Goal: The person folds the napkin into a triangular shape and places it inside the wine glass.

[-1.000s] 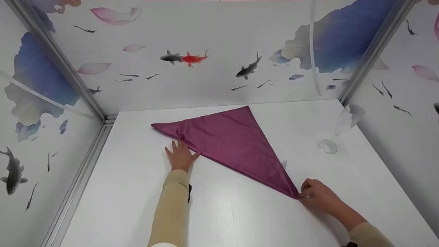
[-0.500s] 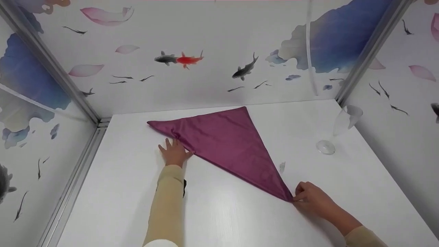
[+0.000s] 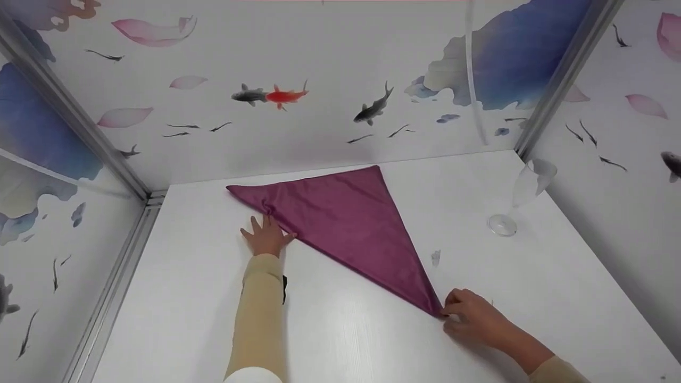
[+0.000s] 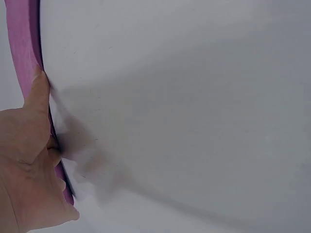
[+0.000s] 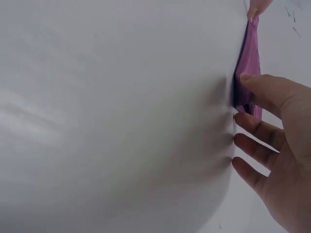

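Note:
A purple satin cloth napkin [image 3: 346, 223], folded into a triangle, lies on the white table [image 3: 340, 340], its long folded edge facing me. My left hand [image 3: 265, 236] has its fingers spread at that edge near the far left corner, where the fabric bunches a little. In the left wrist view the thumb [image 4: 40, 90] rests straight along the cloth. My right hand [image 3: 476, 319] pinches the near right corner. In the right wrist view the thumb [image 5: 265, 87] lies on the fabric, the forefinger is partly hidden behind it, and the remaining fingers reach down toward the tabletop.
A clear stemmed glass [image 3: 501, 225] stands at the right back of the table, near the side wall. A small grey mark [image 3: 436, 258] shows on the tabletop right of the napkin. White panels with painted fish [image 3: 287, 96] enclose the back and sides.
The napkin's near right corner has moved left and slightly nearer along with my right hand, away from the grey mark. My left hand stays at the long edge. The head view has shifted a little.

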The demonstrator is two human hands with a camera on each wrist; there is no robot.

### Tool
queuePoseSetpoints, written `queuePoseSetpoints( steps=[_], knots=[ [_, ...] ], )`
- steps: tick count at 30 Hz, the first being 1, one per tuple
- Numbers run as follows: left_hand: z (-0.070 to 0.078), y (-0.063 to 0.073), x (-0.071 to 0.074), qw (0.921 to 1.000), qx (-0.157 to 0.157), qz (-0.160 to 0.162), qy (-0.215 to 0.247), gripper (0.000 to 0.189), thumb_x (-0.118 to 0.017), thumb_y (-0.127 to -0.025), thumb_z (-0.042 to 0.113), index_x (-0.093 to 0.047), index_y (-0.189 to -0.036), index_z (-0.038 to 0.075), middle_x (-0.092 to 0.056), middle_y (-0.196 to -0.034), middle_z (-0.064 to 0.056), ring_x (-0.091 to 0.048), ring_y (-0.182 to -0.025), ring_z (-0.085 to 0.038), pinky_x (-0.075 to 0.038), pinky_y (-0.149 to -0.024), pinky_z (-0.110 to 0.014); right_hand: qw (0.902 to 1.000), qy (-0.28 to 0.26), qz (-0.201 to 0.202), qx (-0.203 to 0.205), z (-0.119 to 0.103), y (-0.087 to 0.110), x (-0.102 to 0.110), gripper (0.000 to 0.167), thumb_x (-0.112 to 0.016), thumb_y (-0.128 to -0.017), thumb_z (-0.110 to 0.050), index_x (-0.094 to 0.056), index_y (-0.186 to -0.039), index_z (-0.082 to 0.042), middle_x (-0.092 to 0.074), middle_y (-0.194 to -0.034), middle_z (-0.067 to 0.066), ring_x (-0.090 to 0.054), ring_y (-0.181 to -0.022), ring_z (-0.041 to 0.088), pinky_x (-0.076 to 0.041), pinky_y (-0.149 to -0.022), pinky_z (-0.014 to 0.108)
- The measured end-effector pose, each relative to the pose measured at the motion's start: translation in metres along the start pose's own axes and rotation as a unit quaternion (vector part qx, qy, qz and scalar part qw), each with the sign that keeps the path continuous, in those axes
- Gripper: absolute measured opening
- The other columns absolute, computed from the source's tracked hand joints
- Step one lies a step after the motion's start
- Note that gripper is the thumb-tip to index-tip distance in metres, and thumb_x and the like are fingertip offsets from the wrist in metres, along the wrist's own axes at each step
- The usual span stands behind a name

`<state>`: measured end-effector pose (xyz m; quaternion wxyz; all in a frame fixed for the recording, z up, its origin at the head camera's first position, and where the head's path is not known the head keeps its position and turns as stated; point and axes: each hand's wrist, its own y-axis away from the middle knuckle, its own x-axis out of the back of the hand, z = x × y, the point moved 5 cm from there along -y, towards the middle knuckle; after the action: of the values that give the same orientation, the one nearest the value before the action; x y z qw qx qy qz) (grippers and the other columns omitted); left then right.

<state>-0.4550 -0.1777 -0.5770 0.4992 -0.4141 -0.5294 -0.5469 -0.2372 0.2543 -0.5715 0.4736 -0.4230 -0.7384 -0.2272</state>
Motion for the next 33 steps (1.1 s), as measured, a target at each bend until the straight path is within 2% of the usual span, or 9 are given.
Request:
queuePoseSetpoints(
  steps=[5, 9, 14, 18, 25, 33],
  knots=[
    [-0.001, 0.002, -0.013, 0.9995, 0.026, 0.017, 0.005, 0.096, -0.047, -0.092, 0.066, -0.017, -0.154, -0.001, -0.018, -0.159, -0.019, -0.007, -0.141, -0.052, -0.007, -0.103, -0.076, 0.9995, 0.004, 0.015, 0.026, -0.004, 0.001, 0.0, 0.02, -0.078, -0.082, -0.017, -0.076, -0.1, -0.008, -0.054, -0.099, -0.003, -0.046, -0.086, 0.011, -0.046, -0.071, 0.033],
    [-0.002, 0.013, -0.021, 0.9983, 0.031, 0.025, 0.042, 0.092, -0.042, -0.096, 0.062, -0.011, -0.153, -0.003, -0.013, -0.159, -0.021, -0.007, -0.141, -0.052, -0.01, -0.103, -0.075, 0.9998, -0.007, 0.009, 0.017, -0.003, 0.001, -0.003, 0.022, -0.076, -0.084, -0.019, -0.076, -0.102, -0.007, -0.054, -0.099, -0.002, -0.046, -0.087, 0.012, -0.046, -0.073, 0.034],
    [-0.002, 0.032, -0.023, 0.9977, 0.016, 0.019, 0.063, 0.087, -0.036, -0.099, 0.061, -0.013, -0.153, -0.004, -0.008, -0.16, -0.019, -0.005, -0.144, -0.046, -0.011, -0.107, -0.07, 0.9994, -0.032, 0.003, -0.011, -0.003, -0.003, -0.005, 0.019, -0.074, -0.086, -0.016, -0.075, -0.101, -0.004, -0.055, -0.097, -0.001, -0.05, -0.088, 0.016, -0.047, -0.075, 0.035],
    [0.004, 0.046, -0.018, 0.9964, 0.003, 0.019, 0.083, 0.084, -0.044, -0.099, 0.055, -0.02, -0.152, -0.006, -0.014, -0.158, -0.023, -0.01, -0.143, -0.048, -0.015, -0.106, -0.07, 0.9978, -0.054, 0.01, -0.036, -0.004, -0.008, -0.003, 0.013, -0.074, -0.085, -0.009, -0.076, -0.096, -0.002, -0.057, -0.094, -0.002, -0.055, -0.087, 0.02, -0.05, -0.075, 0.036],
    [0.018, 0.067, -0.029, 0.995, 0.008, -0.008, 0.099, 0.077, -0.046, -0.099, 0.049, -0.022, -0.153, 0.0, -0.012, -0.159, -0.022, -0.008, -0.143, -0.047, -0.013, -0.109, -0.066, 0.9845, -0.114, -0.004, -0.134, 0.0, -0.012, -0.005, 0.008, -0.07, -0.088, -0.008, -0.076, -0.091, -0.005, -0.058, -0.088, -0.004, -0.057, -0.082, 0.016, -0.051, -0.074, 0.036],
    [0.038, 0.095, -0.03, 0.9974, 0.01, 0.002, 0.071, 0.069, -0.05, -0.099, 0.044, -0.031, -0.152, 0.006, -0.02, -0.157, -0.022, -0.016, -0.141, -0.05, -0.022, -0.109, -0.063, 0.9772, -0.12, 0.018, -0.174, -0.003, -0.011, -0.001, 0.01, -0.068, -0.087, -0.003, -0.074, -0.095, -0.003, -0.066, -0.088, 0.001, -0.059, -0.082, 0.019, -0.051, -0.075, 0.04]
  ],
)
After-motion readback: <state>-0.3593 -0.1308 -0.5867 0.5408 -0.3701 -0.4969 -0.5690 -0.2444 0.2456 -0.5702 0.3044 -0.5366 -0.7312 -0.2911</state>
